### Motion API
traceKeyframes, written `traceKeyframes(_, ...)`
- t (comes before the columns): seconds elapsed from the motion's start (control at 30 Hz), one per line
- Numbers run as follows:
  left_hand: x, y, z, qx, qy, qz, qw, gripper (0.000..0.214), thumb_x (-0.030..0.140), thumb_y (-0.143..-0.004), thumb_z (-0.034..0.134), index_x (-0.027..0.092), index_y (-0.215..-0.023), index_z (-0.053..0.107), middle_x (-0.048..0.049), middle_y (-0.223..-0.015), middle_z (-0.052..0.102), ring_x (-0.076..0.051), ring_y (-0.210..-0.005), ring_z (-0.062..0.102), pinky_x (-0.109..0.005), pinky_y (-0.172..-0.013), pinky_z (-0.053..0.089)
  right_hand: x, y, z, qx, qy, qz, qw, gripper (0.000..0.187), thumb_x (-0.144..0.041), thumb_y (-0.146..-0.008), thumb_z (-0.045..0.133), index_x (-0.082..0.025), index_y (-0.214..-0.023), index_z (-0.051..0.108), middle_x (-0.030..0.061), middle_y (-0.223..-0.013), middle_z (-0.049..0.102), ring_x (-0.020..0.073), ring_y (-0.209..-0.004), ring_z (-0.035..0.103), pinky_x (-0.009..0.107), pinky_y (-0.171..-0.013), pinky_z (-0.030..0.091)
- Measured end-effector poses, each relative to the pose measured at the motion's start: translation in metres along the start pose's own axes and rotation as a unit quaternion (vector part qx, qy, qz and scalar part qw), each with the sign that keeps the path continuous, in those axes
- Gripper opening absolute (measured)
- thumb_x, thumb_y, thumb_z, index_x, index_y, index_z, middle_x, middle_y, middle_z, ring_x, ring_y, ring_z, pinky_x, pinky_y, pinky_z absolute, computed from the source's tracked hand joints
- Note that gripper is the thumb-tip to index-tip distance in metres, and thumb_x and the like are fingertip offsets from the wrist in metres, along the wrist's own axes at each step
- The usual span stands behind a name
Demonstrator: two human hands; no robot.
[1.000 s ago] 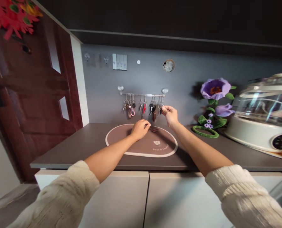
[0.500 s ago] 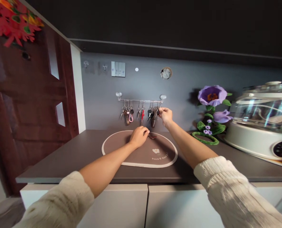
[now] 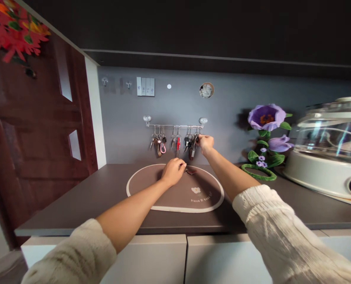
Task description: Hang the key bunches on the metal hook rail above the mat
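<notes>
My right hand (image 3: 206,144) is closed in a pinch on a bunch of keys at the right end of the clear hook rail (image 3: 175,126). A pale metal tag (image 3: 193,153) dangles just left of its fingertips. Several other key bunches hang along the rail, among them one with a pink carabiner (image 3: 163,148) and one with a red piece (image 3: 178,143). Low over the oval brown mat (image 3: 151,179), my left hand (image 3: 173,172) has its fingers curled together; what they hold is hidden. Beside those fingertips lies a small dark reddish item (image 3: 191,172) on the mat.
Purple artificial flowers (image 3: 266,117) with a green ring base stand right of the mat. Farther right is a white appliance (image 3: 320,165) with a clear lid. A dark cabinet (image 3: 193,31) overhangs the counter (image 3: 83,197). Switches (image 3: 145,86) are on the wall; a wooden door (image 3: 45,157) is left.
The view has shifted slightly. My right hand stays at the rail's right end, and the keys beside it have swung a little, showing the pale tag. My left hand has barely moved.
</notes>
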State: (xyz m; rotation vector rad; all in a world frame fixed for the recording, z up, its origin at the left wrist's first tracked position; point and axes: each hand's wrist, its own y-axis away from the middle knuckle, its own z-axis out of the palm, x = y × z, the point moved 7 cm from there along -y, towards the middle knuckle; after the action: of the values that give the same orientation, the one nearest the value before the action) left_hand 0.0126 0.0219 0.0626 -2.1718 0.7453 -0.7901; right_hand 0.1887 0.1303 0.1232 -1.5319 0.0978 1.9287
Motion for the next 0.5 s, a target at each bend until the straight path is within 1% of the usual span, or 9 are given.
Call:
traceKeyframes(0.17, 0.0, 0.0, -0.002, 0.002, -0.001, 0.0, 1.0, 0.02, 0.024, -0.082, 0.043, 0.019, -0.077, 0.062, -0.004, -0.078, 0.061, -0.015, -0.074, 0.054, -0.028, -0.07, 0.04, 0.01, -0.004, -0.003, -0.006, 0.019, -0.005, 1.0, 0.008, -0.016, -0.064, 0.058, -0.018, -0.059, 0.052, -0.0009, -0.051, 0.051, 0.0117, -0.05, 0.052, 0.026, -0.045, 0.05)
traceKeyframes(0.37, -0.004, -0.001, -0.001, -0.005, -0.014, -0.009, 1.0, 0.019, 0.024, -0.082, 0.044, 0.018, -0.078, 0.062, -0.0039, -0.079, 0.061, -0.015, -0.075, 0.054, -0.028, -0.071, 0.041, 0.013, 0.002, -0.004, -0.033, 0.03, -0.003, 0.999, 0.007, -0.015, -0.065, 0.056, -0.017, -0.06, 0.053, -0.0024, -0.049, 0.049, 0.0094, -0.047, 0.049, 0.024, -0.048, 0.049)
traceKeyframes(0.43, -0.006, -0.001, 0.0, -0.01, -0.017, -0.012, 1.0, 0.019, 0.023, -0.082, 0.044, 0.018, -0.079, 0.062, -0.0041, -0.08, 0.061, -0.015, -0.075, 0.054, -0.028, -0.071, 0.041, 0.015, 0.003, -0.007, -0.032, 0.038, -0.005, 0.999, 0.008, -0.015, -0.066, 0.055, -0.017, -0.059, 0.053, -0.0032, -0.049, 0.049, 0.0082, -0.045, 0.047, 0.024, -0.049, 0.049)
traceKeyframes(0.5, -0.008, -0.001, 0.0, -0.015, -0.018, -0.018, 1.0, 0.018, 0.023, -0.081, 0.045, 0.018, -0.079, 0.062, -0.0044, -0.081, 0.061, -0.015, -0.076, 0.054, -0.028, -0.072, 0.041, 0.017, 0.001, -0.01, -0.036, 0.054, -0.02, 0.998, 0.009, -0.016, -0.067, 0.054, -0.018, -0.059, 0.052, -0.0034, -0.049, 0.049, 0.0077, -0.043, 0.046, 0.024, -0.05, 0.048)
